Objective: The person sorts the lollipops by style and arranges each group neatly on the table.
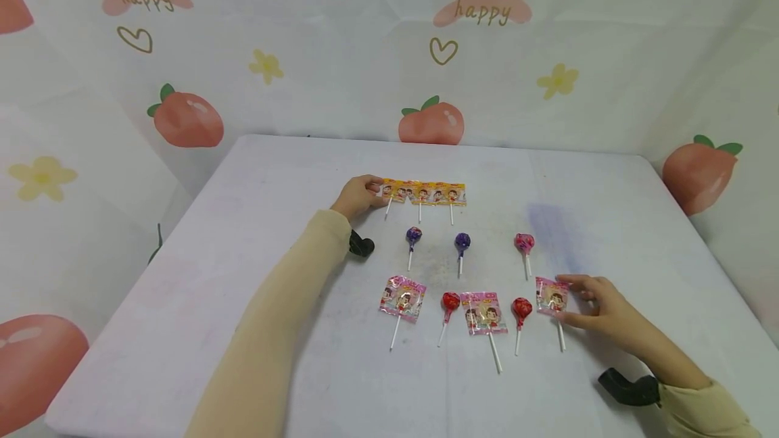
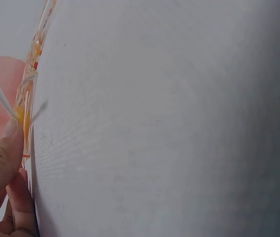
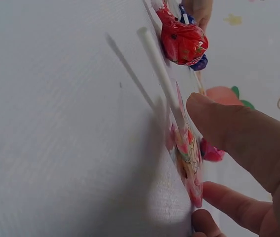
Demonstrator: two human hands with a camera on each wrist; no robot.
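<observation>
My left hand (image 1: 359, 196) holds the edge of the leftmost orange-wrapped flat lollipop (image 1: 394, 189), its thumb (image 2: 11, 131) on the wrapper beside the white stick. Two more orange-wrapped lollipops (image 1: 422, 192) (image 1: 454, 193) continue that row to the right. At the front right, my right hand (image 1: 599, 306) is at a pink-wrapped flat lollipop (image 1: 550, 297), index finger and thumb spread along its right side. In the right wrist view, that lollipop's stick (image 3: 159, 69) points away from the palm, and a finger touches the wrapper's end.
The middle row has two purple round lollipops (image 1: 414, 235) (image 1: 462, 242) and a pink one (image 1: 524, 243). In front lie two pink-wrapped flat lollipops (image 1: 403, 297) (image 1: 483, 313) and two red round ones (image 1: 450, 301) (image 1: 521, 308). A patterned cloth (image 1: 341, 86) hangs behind the white table (image 1: 243, 188).
</observation>
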